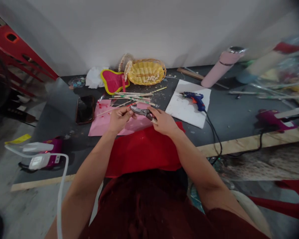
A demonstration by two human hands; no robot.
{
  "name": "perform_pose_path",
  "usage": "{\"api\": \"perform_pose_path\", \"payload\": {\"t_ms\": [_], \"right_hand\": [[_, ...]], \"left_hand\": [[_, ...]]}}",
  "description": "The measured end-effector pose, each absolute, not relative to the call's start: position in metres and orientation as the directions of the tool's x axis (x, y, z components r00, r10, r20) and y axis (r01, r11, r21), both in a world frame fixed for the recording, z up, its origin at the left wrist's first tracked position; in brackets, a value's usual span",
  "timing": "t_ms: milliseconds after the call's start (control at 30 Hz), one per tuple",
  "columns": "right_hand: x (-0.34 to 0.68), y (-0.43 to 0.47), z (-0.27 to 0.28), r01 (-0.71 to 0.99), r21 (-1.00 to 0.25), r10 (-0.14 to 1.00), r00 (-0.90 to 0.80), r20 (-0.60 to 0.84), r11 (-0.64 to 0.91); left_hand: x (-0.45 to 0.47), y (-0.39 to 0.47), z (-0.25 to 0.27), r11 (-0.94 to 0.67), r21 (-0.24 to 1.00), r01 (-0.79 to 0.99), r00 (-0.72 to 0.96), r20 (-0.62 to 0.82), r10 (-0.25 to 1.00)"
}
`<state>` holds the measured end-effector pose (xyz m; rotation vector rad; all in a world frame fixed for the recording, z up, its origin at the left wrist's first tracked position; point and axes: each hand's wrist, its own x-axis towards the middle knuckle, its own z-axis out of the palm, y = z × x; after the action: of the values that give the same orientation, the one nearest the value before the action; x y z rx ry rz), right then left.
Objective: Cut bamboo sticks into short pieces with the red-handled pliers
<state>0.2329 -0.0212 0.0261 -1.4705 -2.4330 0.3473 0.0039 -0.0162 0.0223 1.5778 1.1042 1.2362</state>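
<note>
My right hand is wrapped round the handles of a pair of pruning shears, whose blades point left. Close to the blade tips, my left hand is closed in a pinch; what sits between its fingers is too small to make out. Beneath both hands lies a pink sheet, with small red bits on its left part. Several thin pale sticks are heaped just beyond the hands. A red cloth covers the near edge below my wrists.
Behind the sticks are a yellow basket holding small pale pieces and a pink, yellow-rimmed tray. A phone lies left. To the right, a blue glue gun rests on a white board, near a pink bottle. Its cord crosses the table edge.
</note>
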Motion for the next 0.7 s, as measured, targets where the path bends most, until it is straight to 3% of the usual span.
{"api": "perform_pose_path", "payload": {"t_ms": [333, 700], "right_hand": [[0.227, -0.027, 0.029, 0.89, -0.265, 0.927, -0.371, 0.055, 0.372], [0.235, -0.028, 0.035, 0.818, -0.376, 0.889, -0.456, 0.04, 0.436]], "left_hand": [[0.01, -0.018, 0.021, -0.281, 0.94, 0.195, 0.039, 0.279, 0.959], [0.015, -0.025, 0.027, -0.34, 0.922, 0.183, 0.005, 0.345, 0.939]]}}
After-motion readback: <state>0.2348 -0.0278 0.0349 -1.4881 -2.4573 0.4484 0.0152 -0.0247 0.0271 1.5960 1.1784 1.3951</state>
